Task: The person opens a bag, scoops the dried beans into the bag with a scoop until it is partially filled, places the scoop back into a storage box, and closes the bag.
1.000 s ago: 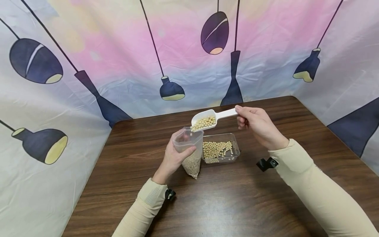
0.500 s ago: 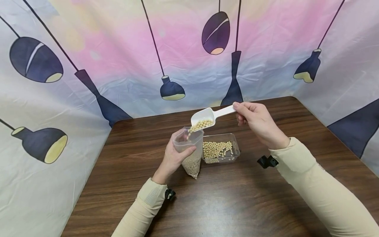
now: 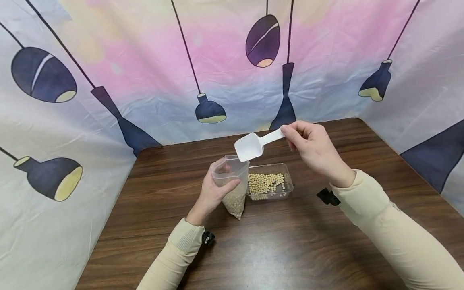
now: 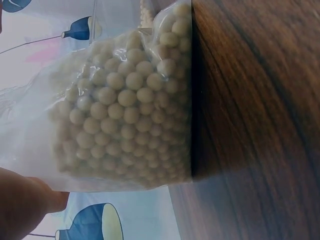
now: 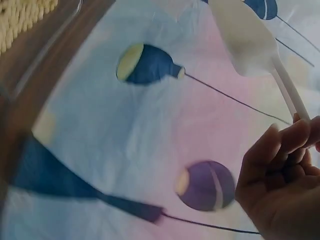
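Observation:
My left hand (image 3: 212, 192) grips a clear plastic bag (image 3: 232, 173) by its upper part, thumb in front and fingers behind, with the mouth held open. Pale round beans (image 4: 130, 105) fill its lower part, and its base rests on the table. Over the bag's mouth, my right hand (image 3: 313, 147) pinches the end of the handle of a white scoop (image 3: 249, 147). The scoop is tipped down to the left and no beans show in its bowl. In the right wrist view the scoop's underside (image 5: 245, 40) faces the camera.
A clear plastic tray (image 3: 290, 186) stands on the table just right of the bag, with beans (image 3: 264, 183) spread over part of its bottom. The dark wooden table (image 3: 159, 225) meets a cloth backdrop (image 3: 152, 80) printed with lamps.
The beans in the scoop have poured down into the bag. My right hand has tilted the scoop more steeply and shifted slightly left and up. The left hand and bag have stayed put.

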{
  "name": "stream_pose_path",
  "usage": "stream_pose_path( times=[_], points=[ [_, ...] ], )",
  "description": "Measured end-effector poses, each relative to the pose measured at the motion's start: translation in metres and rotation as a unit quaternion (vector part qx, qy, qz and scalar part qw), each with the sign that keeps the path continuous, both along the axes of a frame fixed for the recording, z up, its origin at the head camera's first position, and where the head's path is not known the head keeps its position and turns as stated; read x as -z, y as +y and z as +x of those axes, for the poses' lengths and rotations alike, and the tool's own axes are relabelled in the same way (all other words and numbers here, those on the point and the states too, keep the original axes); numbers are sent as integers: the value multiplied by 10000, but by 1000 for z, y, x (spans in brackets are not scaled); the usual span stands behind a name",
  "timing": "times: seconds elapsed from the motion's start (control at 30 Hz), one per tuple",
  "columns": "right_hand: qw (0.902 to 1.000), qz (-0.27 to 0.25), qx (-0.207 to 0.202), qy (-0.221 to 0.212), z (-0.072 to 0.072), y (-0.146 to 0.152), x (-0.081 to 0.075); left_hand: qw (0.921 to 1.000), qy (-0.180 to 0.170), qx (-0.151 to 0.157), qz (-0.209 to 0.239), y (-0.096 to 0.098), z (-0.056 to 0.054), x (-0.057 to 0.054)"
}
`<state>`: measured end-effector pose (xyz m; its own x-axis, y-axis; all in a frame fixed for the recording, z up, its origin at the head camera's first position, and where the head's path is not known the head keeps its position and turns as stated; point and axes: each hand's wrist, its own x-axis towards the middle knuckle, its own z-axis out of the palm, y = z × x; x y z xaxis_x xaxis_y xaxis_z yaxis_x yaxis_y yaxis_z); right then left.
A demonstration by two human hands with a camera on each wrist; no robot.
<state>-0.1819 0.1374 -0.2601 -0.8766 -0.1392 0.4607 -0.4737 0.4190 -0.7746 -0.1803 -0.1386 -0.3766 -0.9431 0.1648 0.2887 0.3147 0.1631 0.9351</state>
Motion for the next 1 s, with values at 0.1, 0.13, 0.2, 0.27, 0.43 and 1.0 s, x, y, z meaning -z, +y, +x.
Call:
stream_pose_path(
  times=[0.1,0.13,0.2,0.27,0.43,1.0],
  points=[
    [9916,845,510,837,7,-4,2,10000,-17,21,-19,0,2,-2],
    [9835,1231,734,1107,9,-6,5,10000,-27,17,-19,0,2,-1],
    [9630,1992,1070,1464,11,-10,11,10000,-22,-2,2,-1,1,2],
    [9440,2633,1240,1556,9,-14,21,10000,19,-32,8,-2,-1,6],
    [9316,3176,1375,1110,-3,-16,49,9999,156,-27,22,-3,-4,12],
    [9502,2568,1576,-802,-31,0,78,9995,298,-61,33,-3,-5,12]
  ],
)
